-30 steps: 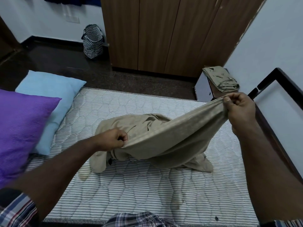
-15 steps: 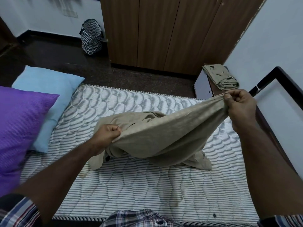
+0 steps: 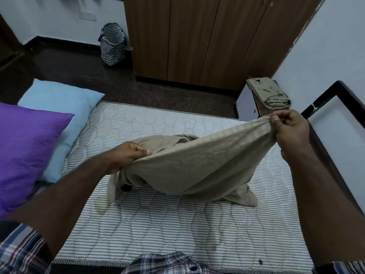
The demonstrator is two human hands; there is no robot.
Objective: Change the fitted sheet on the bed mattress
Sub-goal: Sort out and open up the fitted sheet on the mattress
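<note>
over the middle of the bare striped quilted mattress (image 3: 158,218), the crumpled beige cotton fitted sheet (image 3: 197,167) is stretched between two hands, its lower folds heaped on the ticking. to do this step well, i judge the person should work along the hem to a gathered corner, keep the edge taut, and carry that corner to a mattress corner before spreading the rest. the sheet looks soft, faintly textured and heavily creased, bunched at both grips. the right hand (image 3: 290,131) pinches a gathered edge held high; the left hand (image 3: 130,157) has its fingers curled round the lower edge.
</note>
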